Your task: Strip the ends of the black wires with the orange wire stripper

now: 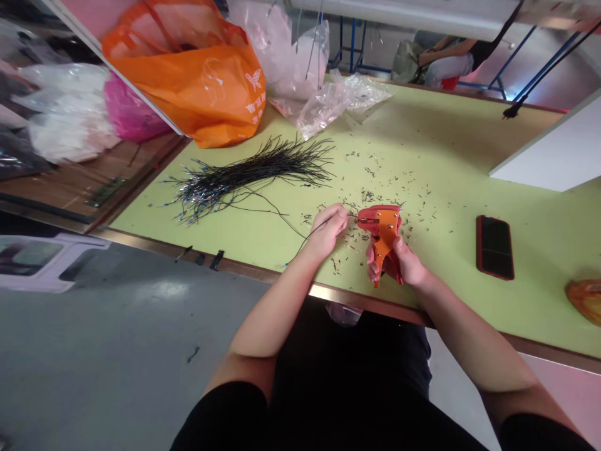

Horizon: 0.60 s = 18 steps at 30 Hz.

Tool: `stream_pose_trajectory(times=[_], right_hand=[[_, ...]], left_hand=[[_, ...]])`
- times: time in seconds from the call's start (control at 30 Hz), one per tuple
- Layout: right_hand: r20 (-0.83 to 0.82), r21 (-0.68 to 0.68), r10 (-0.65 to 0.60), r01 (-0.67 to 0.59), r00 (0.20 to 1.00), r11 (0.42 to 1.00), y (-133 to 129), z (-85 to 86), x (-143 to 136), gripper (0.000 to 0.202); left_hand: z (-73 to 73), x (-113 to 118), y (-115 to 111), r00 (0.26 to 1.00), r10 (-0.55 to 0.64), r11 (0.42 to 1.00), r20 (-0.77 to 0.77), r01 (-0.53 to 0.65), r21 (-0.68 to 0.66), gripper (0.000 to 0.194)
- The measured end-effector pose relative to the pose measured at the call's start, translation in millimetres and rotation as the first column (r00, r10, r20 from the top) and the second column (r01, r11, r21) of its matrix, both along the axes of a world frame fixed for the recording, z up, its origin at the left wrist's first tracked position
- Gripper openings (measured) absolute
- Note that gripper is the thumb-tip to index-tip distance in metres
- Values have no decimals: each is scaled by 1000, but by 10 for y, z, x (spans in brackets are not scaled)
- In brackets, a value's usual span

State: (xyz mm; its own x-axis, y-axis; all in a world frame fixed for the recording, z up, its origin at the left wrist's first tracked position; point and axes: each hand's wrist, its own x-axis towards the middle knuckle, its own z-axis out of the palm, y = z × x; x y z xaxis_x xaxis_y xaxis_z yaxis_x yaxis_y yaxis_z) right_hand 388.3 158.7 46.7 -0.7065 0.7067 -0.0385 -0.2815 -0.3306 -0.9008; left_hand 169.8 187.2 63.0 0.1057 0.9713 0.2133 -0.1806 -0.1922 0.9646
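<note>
My right hand (404,260) is wrapped round the handles of an orange and red wire stripper (387,227), its jaws pointing left. Facing those jaws, my left hand (329,227) pinches a thin black wire (300,235) whose short end reaches to the stripper's mouth. Whether the wire end sits inside the jaws is too small to tell. The wire's tail runs back under my left wrist to the table's front edge. Farther left lies a large bundle of black wires (263,168), with blue and silvery tips gathered at its left end.
Black wire scraps (369,195) litter the yellow-green table (451,144). A phone (495,247) lies at the right, near an orange object (585,300). An orange bag (206,88) and clear plastic bags (323,103) stand behind. A white panel (554,150) rises at right; another person (451,59) sits beyond.
</note>
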Motion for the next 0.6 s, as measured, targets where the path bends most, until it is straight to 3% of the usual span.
stream_pose_trajectory(times=[0.6], right_hand=[[1, -18, -48, 48, 999, 999, 13, 20, -12, 67]], left_hand=[[-25, 4, 19, 999, -14, 1000, 31, 15, -14, 67]])
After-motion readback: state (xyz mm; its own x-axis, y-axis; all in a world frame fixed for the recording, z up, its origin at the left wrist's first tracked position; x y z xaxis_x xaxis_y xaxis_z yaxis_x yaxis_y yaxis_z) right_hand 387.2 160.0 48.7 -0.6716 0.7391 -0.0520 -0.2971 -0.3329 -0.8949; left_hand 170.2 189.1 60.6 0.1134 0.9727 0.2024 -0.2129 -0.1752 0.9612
